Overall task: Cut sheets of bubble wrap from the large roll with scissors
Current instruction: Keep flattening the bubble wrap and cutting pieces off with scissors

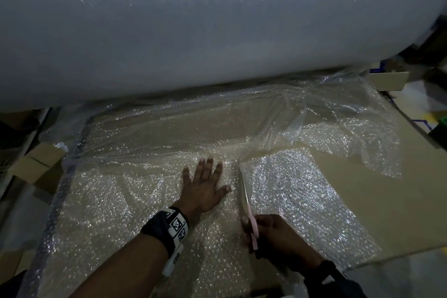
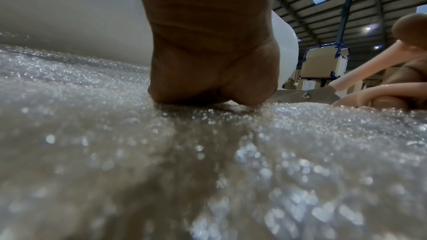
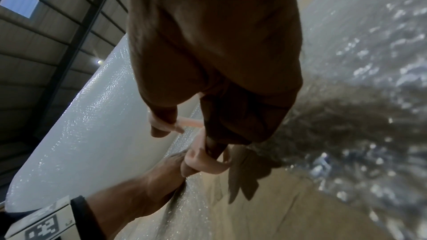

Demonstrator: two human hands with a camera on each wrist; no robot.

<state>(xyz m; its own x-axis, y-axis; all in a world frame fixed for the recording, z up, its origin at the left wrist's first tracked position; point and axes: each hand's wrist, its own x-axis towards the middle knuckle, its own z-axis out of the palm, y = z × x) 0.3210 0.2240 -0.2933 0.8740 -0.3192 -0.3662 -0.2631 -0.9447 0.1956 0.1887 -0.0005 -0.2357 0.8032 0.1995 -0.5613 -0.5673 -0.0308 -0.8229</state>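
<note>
A huge white bubble wrap roll (image 1: 193, 26) lies across the far side, and its unrolled sheet (image 1: 135, 133) spreads toward me over brown cardboard (image 1: 362, 196). My left hand (image 1: 205, 184) presses flat on the sheet with fingers spread, just left of the cut line. My right hand (image 1: 278, 237) grips the pink handles of the scissors (image 1: 244, 196), whose steel blades point away from me into the sheet. In the left wrist view the scissors (image 2: 309, 96) lie low on the wrap beside my palm (image 2: 212, 72). In the right wrist view my fingers (image 3: 231, 116) curl through the pink loops.
A cut piece of wrap (image 1: 295, 191) lies right of the blades. Cardboard boxes (image 1: 36, 164) sit at the left edge, and more boxes and clutter (image 1: 391, 80) at the far right. Stacked cartons (image 2: 323, 63) stand behind the roll's end.
</note>
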